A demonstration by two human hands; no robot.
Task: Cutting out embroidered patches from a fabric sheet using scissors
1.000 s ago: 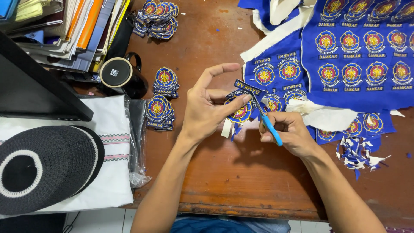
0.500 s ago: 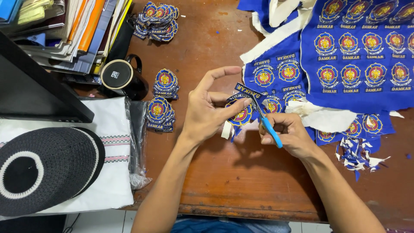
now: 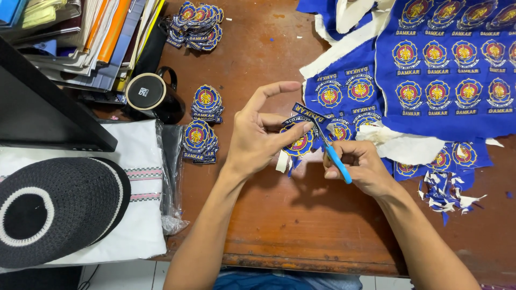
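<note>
The picture is bright and clear. The light is soft and even, and seems to come from above. The wooden table (image 3: pixel 269 225) has a dull shine near its front edge, below the hands. A soft dark shadow lies on the table just under the left hand (image 3: pixel 258 142) and the right hand (image 3: pixel 357 166). The black mug (image 3: pixel 153 96), left of the hands, has a small bright spot on its side. Most things look sharp. Far from the mug, at the corners, straight edges bend a little. The hands are not blurry.
</note>
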